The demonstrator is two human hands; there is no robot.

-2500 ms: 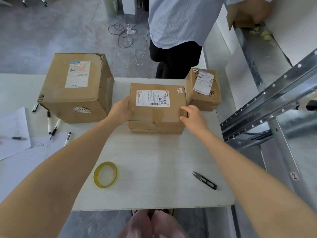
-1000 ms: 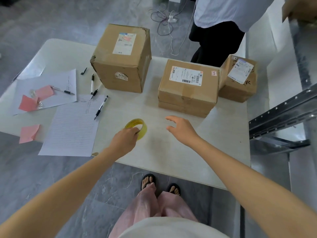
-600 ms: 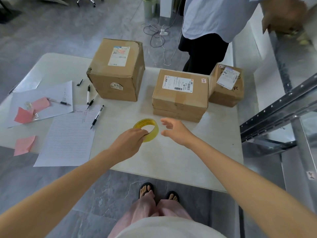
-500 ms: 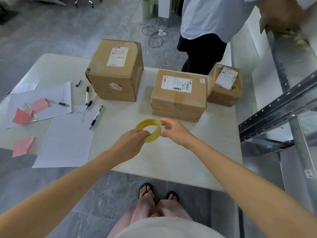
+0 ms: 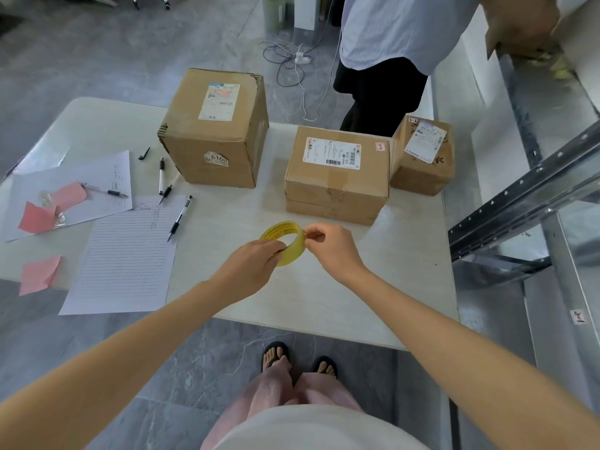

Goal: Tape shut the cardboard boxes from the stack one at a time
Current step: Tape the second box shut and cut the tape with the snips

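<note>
A yellow roll of tape (image 5: 285,238) is held above the white table (image 5: 373,287), tilted on edge. My left hand (image 5: 251,267) grips its near rim. My right hand (image 5: 334,248) pinches the roll's right edge with thumb and forefinger. Just beyond the roll lies a flat cardboard box (image 5: 337,177) with a white shipping label on top. A tall cardboard box (image 5: 216,131) stands to its left, and a small cardboard box (image 5: 422,157) leans at its right.
Lined paper (image 5: 126,258), several pens (image 5: 178,219) and pink notes (image 5: 39,274) cover the table's left side. Another person (image 5: 389,60) stands behind the boxes. A metal shelf frame (image 5: 519,196) rises at the right. My feet (image 5: 298,358) stand at the table's near edge.
My hands left the flat box. My left hand picked the tape roll up off the table and raised it; my right hand came in and closed on the roll's edge.
</note>
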